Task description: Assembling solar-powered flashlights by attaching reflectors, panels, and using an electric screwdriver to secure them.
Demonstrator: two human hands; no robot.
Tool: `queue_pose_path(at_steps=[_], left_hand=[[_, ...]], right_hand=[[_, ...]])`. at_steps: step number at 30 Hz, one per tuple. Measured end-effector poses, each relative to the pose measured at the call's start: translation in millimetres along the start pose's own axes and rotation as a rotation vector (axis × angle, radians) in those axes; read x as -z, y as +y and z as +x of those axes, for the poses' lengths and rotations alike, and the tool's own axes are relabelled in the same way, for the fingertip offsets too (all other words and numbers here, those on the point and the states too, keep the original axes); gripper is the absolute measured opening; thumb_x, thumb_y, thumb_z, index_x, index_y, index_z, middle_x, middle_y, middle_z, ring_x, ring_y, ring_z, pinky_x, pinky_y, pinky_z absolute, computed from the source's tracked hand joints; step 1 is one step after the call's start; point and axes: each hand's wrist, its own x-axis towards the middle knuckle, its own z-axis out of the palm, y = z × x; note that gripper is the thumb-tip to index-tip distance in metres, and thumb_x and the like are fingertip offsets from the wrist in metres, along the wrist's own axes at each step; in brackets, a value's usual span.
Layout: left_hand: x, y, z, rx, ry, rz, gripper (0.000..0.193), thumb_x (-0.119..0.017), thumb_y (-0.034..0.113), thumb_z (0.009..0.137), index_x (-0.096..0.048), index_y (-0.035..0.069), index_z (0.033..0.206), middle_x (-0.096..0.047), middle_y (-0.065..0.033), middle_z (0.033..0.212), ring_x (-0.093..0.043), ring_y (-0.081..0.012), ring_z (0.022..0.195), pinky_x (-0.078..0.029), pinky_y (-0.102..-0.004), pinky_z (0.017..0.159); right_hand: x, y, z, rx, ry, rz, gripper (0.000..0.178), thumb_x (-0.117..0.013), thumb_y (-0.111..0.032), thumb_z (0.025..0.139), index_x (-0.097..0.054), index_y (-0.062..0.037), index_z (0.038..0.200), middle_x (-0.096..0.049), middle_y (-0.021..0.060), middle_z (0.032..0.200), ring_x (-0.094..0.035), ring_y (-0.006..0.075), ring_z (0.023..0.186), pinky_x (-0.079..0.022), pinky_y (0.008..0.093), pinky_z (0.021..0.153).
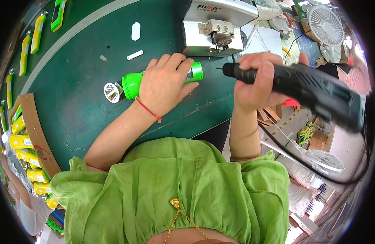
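A green flashlight body (131, 85) lies on the dark green table, its wide head toward the left. My left hand (165, 81) is wrapped over the middle of it, with most of the barrel hidden under the palm. A shiny cone-shaped reflector (112, 92) sits at the wide end, outside the housing. Raised to the right, my right hand (258, 79) grips a black electric screwdriver (305, 87). Its thin bit points left toward the flashlight's narrow end, apart from it. A black cord hangs from the tool's rear.
A metal screw-feeder machine (216, 30) stands at the table's far side. Two white plastic pieces, an oval plate (135, 31) and a narrow strip (135, 55), lie beyond the flashlight. Several yellow-green flashlights (22, 141) fill a cardboard box (41, 134) at left. Fans (325, 25) stand at right.
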Motion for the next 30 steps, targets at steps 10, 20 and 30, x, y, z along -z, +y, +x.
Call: queue_pose_path(at_steps=[10, 20, 30], left_hand=[[6.2, 1.0, -6.1, -0.018, 0.135, -0.075, 0.041, -0.080, 0.016, 0.067, -0.066, 0.008, 0.105, -0.062, -0.0037, 0.102, -0.059, -0.0241, 0.092, -0.046, -0.0365, 0.075], [0.6, 7.9, 8.2, -0.129, 0.299, -0.184, 0.032, -0.080, 0.014, 0.066, -0.070, 0.012, 0.096, -0.064, -0.0020, 0.099, -0.061, -0.0235, 0.094, -0.046, -0.0360, 0.076], [-5.7, 14.4, -5.9, -0.038, 0.267, -0.482, 0.019, -0.081, 0.006, 0.064, -0.072, 0.009, 0.081, -0.067, -0.0011, 0.084, -0.062, -0.0229, 0.089, -0.048, -0.0343, 0.077]], right_hand=[[-0.6, 48.9, -15.1, 0.068, 0.006, -0.025, 0.074, -0.065, -0.002, 0.081, -0.015, 0.0119, 0.134, -0.064, 0.0084, 0.072, -0.060, 0.0131, 0.058, -0.051, 0.0267, 0.068], [-11.2, -27.9, -2.6, -0.073, -0.014, 0.156, 0.070, -0.053, -0.021, 0.090, -0.013, -0.0061, 0.146, -0.055, 0.0103, 0.075, -0.053, 0.0181, 0.055, -0.051, 0.0359, 0.054], [-9.9, -49.8, -3.0, -0.147, -0.065, 0.387, 0.072, -0.058, -0.020, 0.091, -0.011, -0.0045, 0.144, -0.055, 0.0127, 0.083, -0.057, 0.0206, 0.061, -0.053, 0.0370, 0.056]])
